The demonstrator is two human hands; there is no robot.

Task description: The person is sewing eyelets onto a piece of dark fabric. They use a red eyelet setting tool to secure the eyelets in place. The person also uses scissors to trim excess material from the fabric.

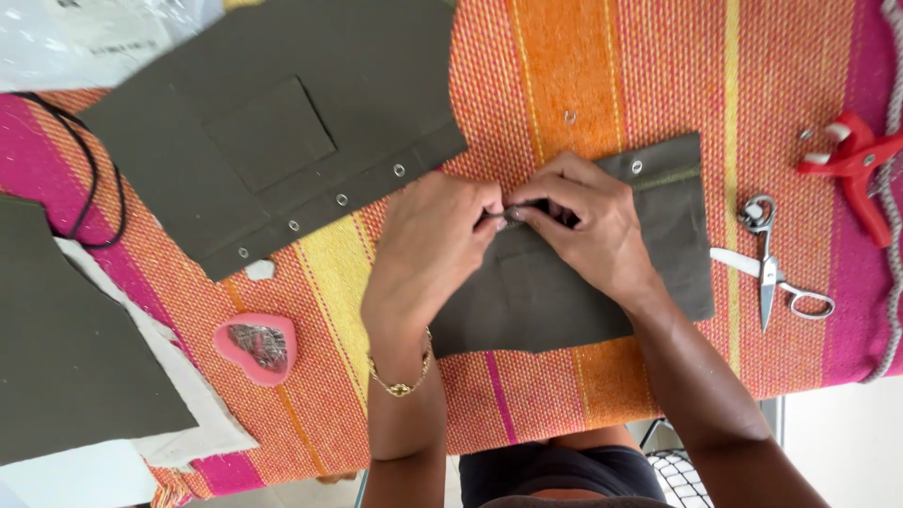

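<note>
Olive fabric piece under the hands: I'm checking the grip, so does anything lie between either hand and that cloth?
Nothing visible does. The left hand and right hand both rest straight on the olive fabric piece, fingertips pinching its top edge together. The scissors lie apart to the right, the heart-shaped dish to the left.

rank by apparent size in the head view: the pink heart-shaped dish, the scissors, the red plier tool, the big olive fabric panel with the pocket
1. olive fabric panel
2. scissors and red plier tool: look alike, tool partly cut off, not ranked
3. pink heart-shaped dish
</note>
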